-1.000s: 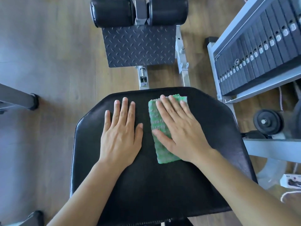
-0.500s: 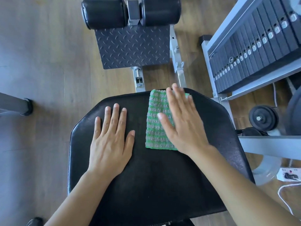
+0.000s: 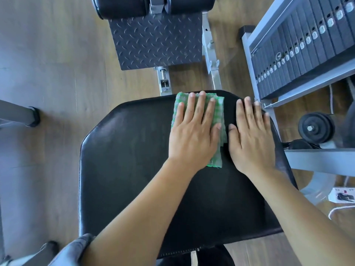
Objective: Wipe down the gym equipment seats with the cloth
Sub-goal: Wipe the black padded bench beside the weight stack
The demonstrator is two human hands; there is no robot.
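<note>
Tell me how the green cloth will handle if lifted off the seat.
The green cloth is probably floppy: it lies folded, thin and flat under the left hand. Likely light, given its open weave. It should slide easily on the smooth black seat.

Head cam, steep downward view, close above seat [image 3: 124, 169]

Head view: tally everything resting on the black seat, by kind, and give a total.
Green cloth: 1
Hands: 2 (left hand flat on the cloth, right hand flat on the bare seat)
Total: 3
</note>
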